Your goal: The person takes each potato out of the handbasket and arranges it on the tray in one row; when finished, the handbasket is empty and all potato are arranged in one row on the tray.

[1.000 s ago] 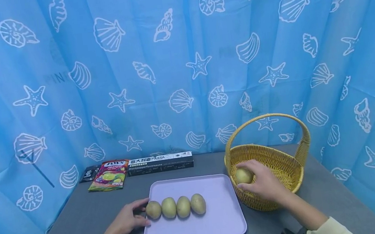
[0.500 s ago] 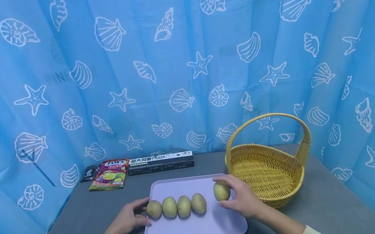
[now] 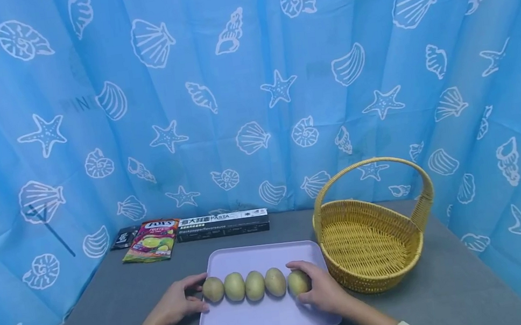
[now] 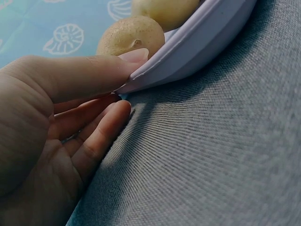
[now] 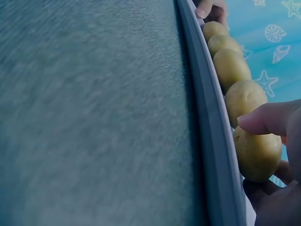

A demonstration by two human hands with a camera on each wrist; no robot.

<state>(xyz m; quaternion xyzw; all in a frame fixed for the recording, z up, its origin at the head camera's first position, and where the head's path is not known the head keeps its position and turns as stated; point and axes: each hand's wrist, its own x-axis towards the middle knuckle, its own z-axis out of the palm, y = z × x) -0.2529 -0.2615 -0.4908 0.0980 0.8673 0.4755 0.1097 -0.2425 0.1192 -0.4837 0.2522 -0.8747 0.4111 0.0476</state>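
Several tan-green potatoes stand in a row across a pale lilac tray (image 3: 270,318). My right hand (image 3: 322,290) holds the rightmost potato (image 3: 298,283) between thumb and fingers, down on the tray; in the right wrist view the thumb lies over this potato (image 5: 257,155). It sits close beside its neighbour (image 3: 275,282). At the tray's left edge, my left hand (image 3: 173,306) grips the rim, next to the leftmost potato (image 3: 213,289). Seen from the left wrist, the thumb (image 4: 94,75) crosses the rim and the other fingers are below it, partly hidden.
A yellow wicker basket (image 3: 368,247) with a tall handle stands right of the tray, nothing visible inside. Behind the tray lie a black and white pasta box (image 3: 222,225), a colourful candy bag (image 3: 152,242) and a small black packet (image 3: 124,238). A blue shell-print curtain (image 3: 253,103) hangs behind.
My right hand has carried a potato from the basket leftward and down onto the tray, at the right end of the row. My left hand has stayed at the tray's edge.
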